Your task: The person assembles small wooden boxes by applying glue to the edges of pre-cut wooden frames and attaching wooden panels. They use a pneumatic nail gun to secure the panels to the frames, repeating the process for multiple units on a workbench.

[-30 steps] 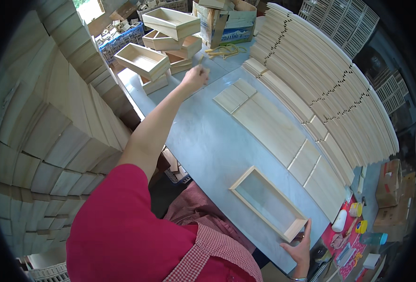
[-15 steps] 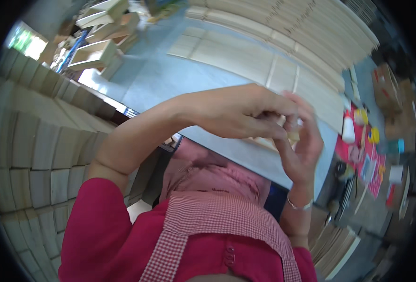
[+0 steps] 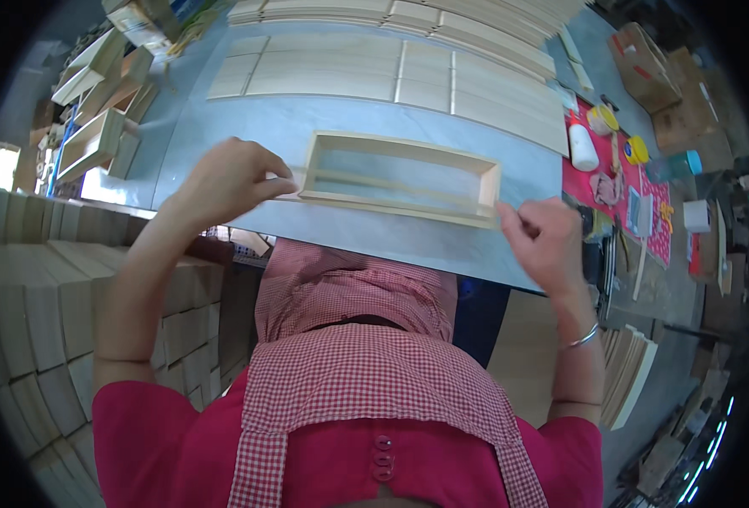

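A shallow rectangular wooden frame (image 3: 408, 151) with low walls and an open middle lies on the table in front of me. A thin pale band (image 3: 366, 179), blurred, runs lengthwise across it from one hand to the other; its material I cannot make out. My left hand (image 3: 232, 178) is closed in a pinch on the band beside the frame's left end. At the right end, my right hand (image 3: 548, 241) is curled closed, thumb and finger against the frame's corner where the band ends.
Flat wooden panels (image 3: 332, 72) lie beyond the frame, with stacked boards (image 3: 476, 25) behind. Wooden boxes (image 3: 91, 144) are piled at far left. A white glue bottle (image 3: 582, 146) and yellow-lidded jars (image 3: 603, 120) stand on a red cloth at right. Wood blocks (image 3: 36, 296) are stacked at my left.
My hands, close together before, have parted to the frame's two ends, with the band drawn out between them. The frame, mostly hidden behind my arms earlier, now shows fully.
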